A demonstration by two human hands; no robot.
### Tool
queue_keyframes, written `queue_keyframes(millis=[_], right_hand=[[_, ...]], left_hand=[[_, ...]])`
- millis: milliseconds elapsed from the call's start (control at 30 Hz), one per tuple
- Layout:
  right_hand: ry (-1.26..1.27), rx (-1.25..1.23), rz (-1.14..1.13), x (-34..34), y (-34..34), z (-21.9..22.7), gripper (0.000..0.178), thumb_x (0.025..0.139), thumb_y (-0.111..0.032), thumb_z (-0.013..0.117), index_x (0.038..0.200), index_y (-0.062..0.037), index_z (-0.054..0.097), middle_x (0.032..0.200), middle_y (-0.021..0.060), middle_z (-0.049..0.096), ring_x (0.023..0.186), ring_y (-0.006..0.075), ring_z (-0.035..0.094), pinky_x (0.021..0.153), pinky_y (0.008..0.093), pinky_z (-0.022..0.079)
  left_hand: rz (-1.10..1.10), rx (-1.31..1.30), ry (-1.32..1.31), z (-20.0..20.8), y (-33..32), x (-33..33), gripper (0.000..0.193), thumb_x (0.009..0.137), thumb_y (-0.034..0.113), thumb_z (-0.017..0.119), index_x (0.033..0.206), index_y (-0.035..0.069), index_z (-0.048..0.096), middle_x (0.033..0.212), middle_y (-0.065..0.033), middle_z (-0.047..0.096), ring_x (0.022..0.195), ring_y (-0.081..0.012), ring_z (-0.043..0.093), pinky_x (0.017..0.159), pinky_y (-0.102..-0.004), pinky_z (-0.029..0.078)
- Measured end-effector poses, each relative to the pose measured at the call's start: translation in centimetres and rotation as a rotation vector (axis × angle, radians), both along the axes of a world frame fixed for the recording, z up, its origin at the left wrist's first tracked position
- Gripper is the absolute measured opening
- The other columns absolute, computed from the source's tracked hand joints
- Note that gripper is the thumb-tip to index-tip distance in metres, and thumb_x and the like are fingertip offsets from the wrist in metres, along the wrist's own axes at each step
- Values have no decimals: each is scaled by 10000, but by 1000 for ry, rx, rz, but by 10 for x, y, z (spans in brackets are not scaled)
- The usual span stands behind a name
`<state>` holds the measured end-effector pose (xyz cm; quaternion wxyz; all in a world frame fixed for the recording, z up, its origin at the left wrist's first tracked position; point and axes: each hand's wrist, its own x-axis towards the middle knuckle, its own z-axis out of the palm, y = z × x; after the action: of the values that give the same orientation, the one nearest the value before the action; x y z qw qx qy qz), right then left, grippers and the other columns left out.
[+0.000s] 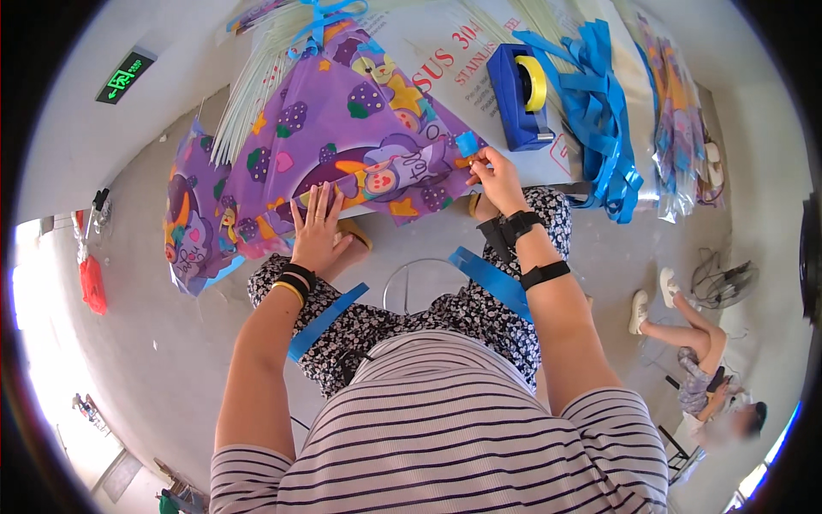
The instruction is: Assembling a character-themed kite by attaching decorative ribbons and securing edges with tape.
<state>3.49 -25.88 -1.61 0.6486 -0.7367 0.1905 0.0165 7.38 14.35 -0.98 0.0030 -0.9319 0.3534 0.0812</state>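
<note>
A purple printed sheet (300,146) with cartoon animals, stars and berries lies over the near left part of the table, its lower edge hanging past the front. My left hand (318,233) rests flat on that lower edge, fingers spread. At the sheet's right corner my right hand (498,182) pinches the edge between thumb and fingers. Just above those fingertips sits a small square blue patch (467,143). Blue ribbon (330,15) is gathered at the sheet's far tip. Thin white rods (244,103) lie along its left side.
Right of the sheet stands a blue tape dispenser (518,107) with a yellow roll. Blue strips (604,111) drape over the table's front edge. Bagged printed pieces (676,128) hang at the far right. A floor fan (723,278) and a seated person (702,360) are off to the right.
</note>
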Motion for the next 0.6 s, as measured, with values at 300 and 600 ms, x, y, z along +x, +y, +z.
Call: queue_keyframes(millis=[300, 600], right_hand=[[-509, -946, 415, -1, 83, 66, 495, 880, -234, 732, 1309, -33, 589, 1419, 159, 555, 1375, 339, 477, 1133, 508, 366], [-326, -1133, 568, -5, 101, 7, 842, 921, -397, 679, 1593, -67, 294, 1659, 133, 271, 1529, 326, 261, 1245, 499, 224]], left_hand=[[-2, 23, 9, 3, 1, 0, 962, 886, 503, 679, 1621, 73, 231, 1692, -208, 124, 1570, -402, 102, 1201, -695, 61], [69, -121, -51, 0, 4, -5, 931, 855, 447, 728, 1618, 166, 273, 1692, -114, 186, 1567, -336, 165, 1190, -715, 109]])
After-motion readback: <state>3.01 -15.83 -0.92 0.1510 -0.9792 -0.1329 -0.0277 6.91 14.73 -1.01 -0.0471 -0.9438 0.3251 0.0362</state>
